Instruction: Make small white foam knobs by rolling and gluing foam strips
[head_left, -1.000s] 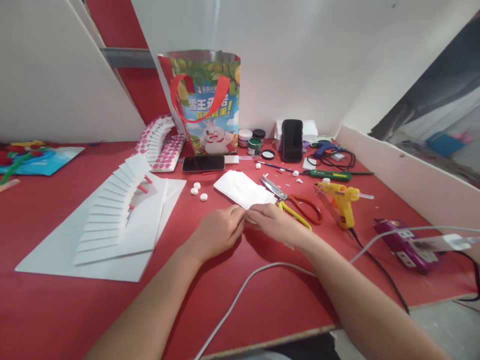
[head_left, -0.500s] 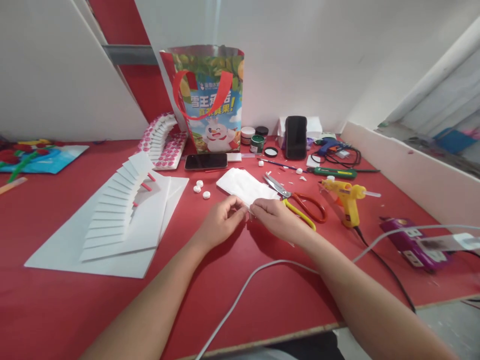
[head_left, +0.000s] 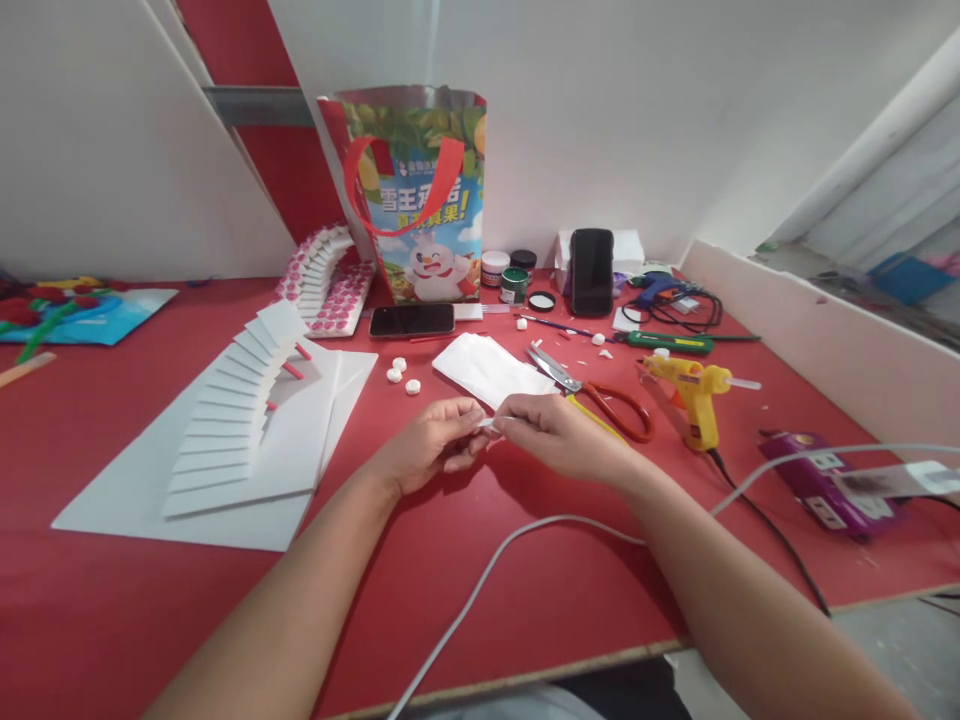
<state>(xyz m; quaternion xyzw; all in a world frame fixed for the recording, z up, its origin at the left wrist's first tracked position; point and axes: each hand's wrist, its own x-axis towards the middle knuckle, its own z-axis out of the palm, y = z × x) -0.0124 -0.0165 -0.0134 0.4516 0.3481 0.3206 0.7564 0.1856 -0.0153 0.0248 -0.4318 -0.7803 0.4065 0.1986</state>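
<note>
Between my two hands is a thin strip of white paper [head_left: 489, 424]. My left hand [head_left: 441, 438] pinches its left end with thumb and fingers, while my right hand [head_left: 546, 428] grips the other end, which its fingers mostly hide. Just beyond them lies a stack of white tissue paper [head_left: 491, 368]. Scissors [head_left: 616, 405] with red and yellow handles rest beside my right hand, blades apart, the yellow handle partly covered. Several small white rolled paper pieces [head_left: 394, 375] sit to the left of the stack.
A stepped white foam model [head_left: 217, 430] stands on white sheets at left. Behind are a printed bag [head_left: 424, 200], a phone [head_left: 412, 320] and paint jars [head_left: 514, 285]. A yellow glue gun [head_left: 697, 395] and purple power strip [head_left: 829, 485] lie at right. A white cable [head_left: 517, 535] crosses the front.
Both hands have drawn slightly toward me and turned, so the white strip between the fingertips now shows. My left fingers have curled underneath. The things on the table have stayed put.
</note>
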